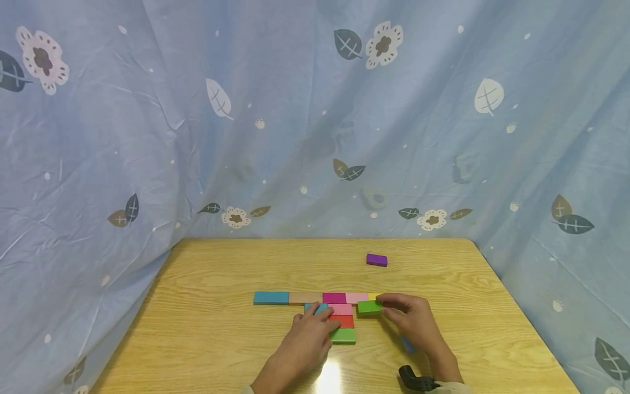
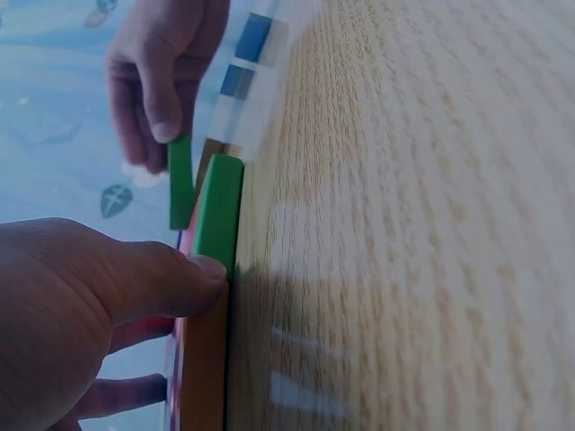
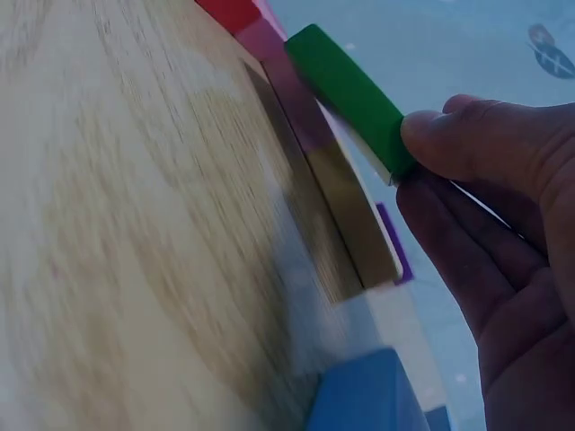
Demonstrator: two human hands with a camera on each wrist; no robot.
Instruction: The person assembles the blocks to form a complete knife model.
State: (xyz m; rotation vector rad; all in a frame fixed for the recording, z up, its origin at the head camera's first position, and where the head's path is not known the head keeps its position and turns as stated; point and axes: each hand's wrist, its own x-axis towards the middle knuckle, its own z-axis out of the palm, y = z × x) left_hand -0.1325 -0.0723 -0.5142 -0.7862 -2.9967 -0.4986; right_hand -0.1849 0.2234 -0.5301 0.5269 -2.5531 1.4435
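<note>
My right hand (image 1: 415,323) pinches one end of a green block (image 1: 369,307) between thumb and fingers. The block is held above the table, shown clearly as a green block (image 3: 346,94) in the right wrist view. My left hand (image 1: 305,342) rests with spread fingers on a group of flat blocks, among them a blue block (image 1: 317,308), a pink block (image 1: 340,310) and a red block (image 1: 346,322). In the left wrist view its thumb touches the side where another green block (image 2: 218,215) meets an orange-brown block (image 2: 205,377).
A row of blocks runs along the group's far side: blue block (image 1: 271,298), tan block (image 1: 305,298), magenta block (image 1: 334,298) and pink block (image 1: 356,297). A purple block (image 1: 377,260) lies farther back. Another blue block (image 1: 408,345) is beside my right wrist. A patterned curtain (image 1: 295,137) surrounds the table.
</note>
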